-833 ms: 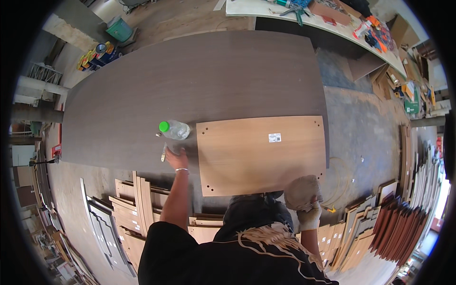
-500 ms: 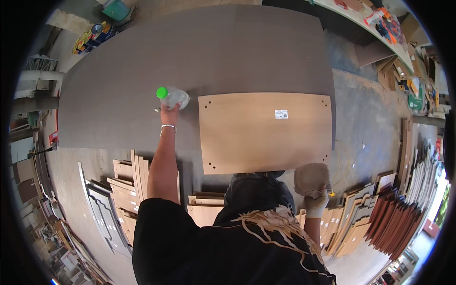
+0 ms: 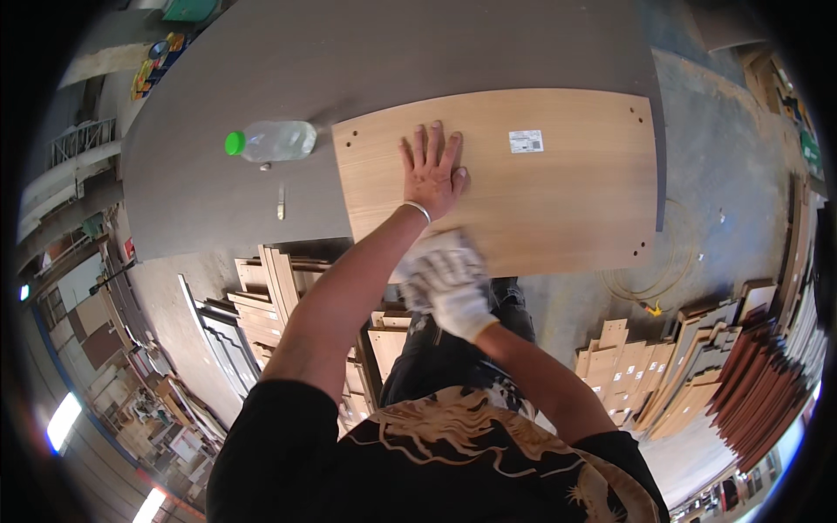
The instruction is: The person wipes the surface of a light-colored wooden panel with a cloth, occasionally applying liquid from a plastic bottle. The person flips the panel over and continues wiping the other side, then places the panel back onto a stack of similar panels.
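Note:
A pale wood-coloured board with paired dark holes at its corners and a white label lies on a large grey-brown panel. My bare left hand rests open on the board's left part, fingers spread. My right hand, in a whitish glove, is at the board's near edge and blurred by motion. Under its fingers shows the edge of a greyish cloth, mostly hidden. To the left, a clear bottle with a green cap appears to lie on its side on the panel, apart from both hands.
Two small objects, a metallic bit and a thin strip-like item, lie near the bottle. Boards stand stacked nearer me on both sides, with dark red pieces at far right. A yellowish hose coils on the floor.
My left hand has let go of the bottle and moved right onto the board. My right hand has swung left from the board's right side with the cloth. The view has shifted closer.

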A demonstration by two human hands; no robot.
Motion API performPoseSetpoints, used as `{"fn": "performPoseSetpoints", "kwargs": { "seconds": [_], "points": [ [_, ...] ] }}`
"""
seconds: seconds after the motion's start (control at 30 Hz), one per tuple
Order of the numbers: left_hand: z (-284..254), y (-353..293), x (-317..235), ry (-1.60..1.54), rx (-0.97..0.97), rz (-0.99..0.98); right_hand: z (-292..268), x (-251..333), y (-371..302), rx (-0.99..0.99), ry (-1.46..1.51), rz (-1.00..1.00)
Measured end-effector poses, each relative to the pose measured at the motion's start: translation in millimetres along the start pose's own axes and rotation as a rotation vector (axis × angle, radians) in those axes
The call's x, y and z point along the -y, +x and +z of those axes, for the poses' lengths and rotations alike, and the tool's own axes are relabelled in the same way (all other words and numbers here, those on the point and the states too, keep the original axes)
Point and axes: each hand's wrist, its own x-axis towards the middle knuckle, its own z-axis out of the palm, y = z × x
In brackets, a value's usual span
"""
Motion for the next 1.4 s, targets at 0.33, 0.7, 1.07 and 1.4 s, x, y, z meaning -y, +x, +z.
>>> {"fn": "performPoseSetpoints", "kwargs": {
  "seconds": [0.33, 0.7, 1.07, 1.4],
  "points": [
    [42, -1, -11, 0.118, -0.158, -0.022, 24, -31, -37, -0.043, 0.139, -0.067],
    [49, 4, -27, 0.164, -0.093, -0.154, -152, -212, -169, -0.748, -0.252, 0.846],
    [46, 0, -39, 0.184, -0.074, -0.225, -168, -202, -96, -0.617, -0.259, 1.267],
    [37, 2, -49, 0.126, -0.065, -0.187, -217, -290, -8, -0.505, -0.408, 0.993]
  ]
}}
